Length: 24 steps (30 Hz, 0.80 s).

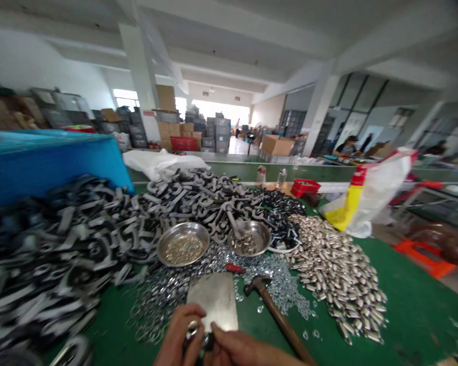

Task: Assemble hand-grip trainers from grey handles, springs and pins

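The single head-worn camera is looking forward and down from the person's head, facing across a green-topped workbench [416,284]. It is sitting close above the left hand [179,338] and right hand [240,351], which are entering at the lower edge, while its wide field is reaching past the bench to the far end of the workshop hall [221,112].

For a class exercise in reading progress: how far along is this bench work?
Done: the dark metal clamps heaped on the green mat may be finished, though that cannot be told. In hand: the left hand and right hand hold a small metal fitting over a steel plate. Left: large loose piles of silver slugs and washers.
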Each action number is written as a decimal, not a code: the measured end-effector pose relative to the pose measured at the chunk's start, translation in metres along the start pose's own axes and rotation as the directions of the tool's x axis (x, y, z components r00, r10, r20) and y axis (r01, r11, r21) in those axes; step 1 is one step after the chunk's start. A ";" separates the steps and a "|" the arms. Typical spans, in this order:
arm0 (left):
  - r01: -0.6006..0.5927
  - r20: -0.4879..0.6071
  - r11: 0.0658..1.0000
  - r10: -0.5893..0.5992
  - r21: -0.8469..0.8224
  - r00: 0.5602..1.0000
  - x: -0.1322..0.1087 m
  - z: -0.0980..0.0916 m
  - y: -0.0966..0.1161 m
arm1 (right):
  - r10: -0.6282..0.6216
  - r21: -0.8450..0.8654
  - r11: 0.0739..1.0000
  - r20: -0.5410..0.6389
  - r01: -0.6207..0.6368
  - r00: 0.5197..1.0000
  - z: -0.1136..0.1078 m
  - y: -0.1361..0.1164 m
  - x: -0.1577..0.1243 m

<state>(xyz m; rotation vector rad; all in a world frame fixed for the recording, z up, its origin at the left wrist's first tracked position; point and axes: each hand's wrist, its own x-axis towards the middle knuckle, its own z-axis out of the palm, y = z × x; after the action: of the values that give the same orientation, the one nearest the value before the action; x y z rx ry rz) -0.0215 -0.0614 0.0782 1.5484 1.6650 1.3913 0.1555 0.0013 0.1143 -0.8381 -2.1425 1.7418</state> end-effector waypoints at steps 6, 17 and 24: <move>0.108 -0.009 0.994 -0.108 -0.017 0.994 -0.003 0.004 -0.002 | 0.093 0.162 0.984 -0.083 -0.079 0.992 0.022 0.034 0.013; 0.139 -0.020 0.990 -0.138 0.014 0.990 -0.002 0.013 -0.004 | 0.057 0.077 0.996 -0.165 -0.045 0.985 0.026 0.038 0.015; -0.110 0.360 0.917 -0.039 0.384 0.932 0.038 0.010 -0.017 | 0.250 0.314 0.917 0.032 -0.248 0.968 0.023 0.058 0.021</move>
<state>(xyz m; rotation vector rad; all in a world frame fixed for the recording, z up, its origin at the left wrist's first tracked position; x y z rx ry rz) -0.0300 -0.0201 0.0702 1.9285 1.7574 0.7364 0.1418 0.0015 0.0503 -1.0589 -1.7404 2.1272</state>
